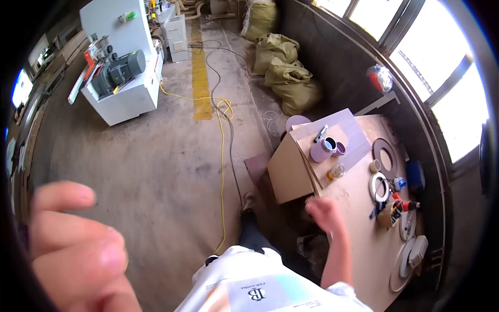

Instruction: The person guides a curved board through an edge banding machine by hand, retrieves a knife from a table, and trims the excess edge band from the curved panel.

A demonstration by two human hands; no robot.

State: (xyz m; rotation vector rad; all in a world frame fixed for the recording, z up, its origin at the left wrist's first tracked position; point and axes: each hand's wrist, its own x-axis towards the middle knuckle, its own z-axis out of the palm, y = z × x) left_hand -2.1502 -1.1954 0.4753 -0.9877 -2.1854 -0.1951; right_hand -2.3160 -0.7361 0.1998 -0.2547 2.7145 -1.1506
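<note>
My left hand is raised close to the camera at the lower left. Its fingers are loosely bent with gaps between them, and I see nothing in it. My right hand is curled closed beside the near edge of the worktable, just below a cardboard box; no object shows in it. On the boards above that box stand an open purple thermos-like cup, a purple ring-shaped lid, a small glass jar and a dark marker-like tool.
Tape rolls, a red power tool and flat rings lie along the table's wall side. Yellow and black cables cross the floor. Green sacks line the wall. A machine with a motor stands at upper left.
</note>
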